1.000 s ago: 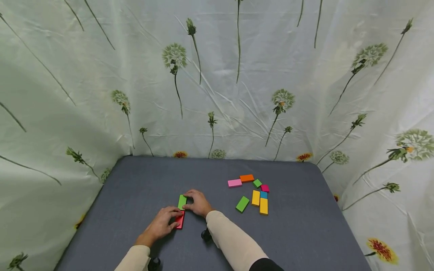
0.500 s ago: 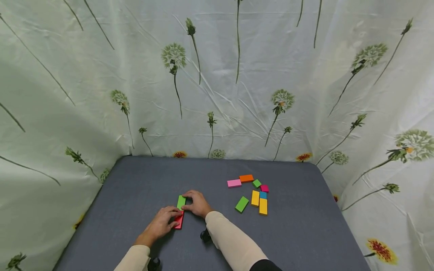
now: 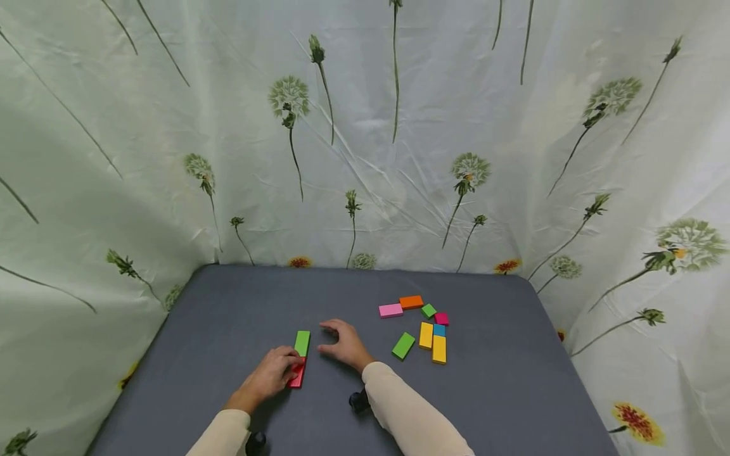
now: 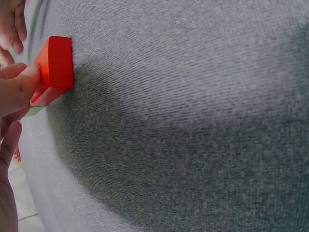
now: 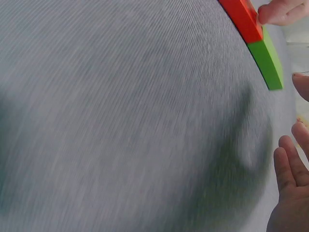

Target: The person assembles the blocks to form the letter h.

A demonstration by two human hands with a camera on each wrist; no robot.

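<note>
My left hand (image 3: 270,375) holds a red block (image 3: 297,377) on the table, its thumb and a finger on the block and partly covering it. In the left wrist view, the thumb lies against the red block (image 4: 60,63). A green block (image 3: 302,342) sits end to end with the red one, forming a short row that also shows in the right wrist view as a green block (image 5: 267,63). My right hand (image 3: 348,345) is just right of the green block, apart from it, thumb and fingers spread with nothing between them.
Right of the hands lie a green block (image 3: 403,346), two yellow blocks (image 3: 426,335), a small blue block (image 3: 439,330), a magenta block (image 3: 441,318), a small green block (image 3: 429,311), an orange block (image 3: 411,302) and a pink block (image 3: 390,310). A flowered curtain (image 3: 245,126) hangs behind the grey table (image 3: 485,405).
My right hand has let go of the green block and drawn back to the right, its fingers opening. The left hand stays at the red block, and both blocks remain in line.
</note>
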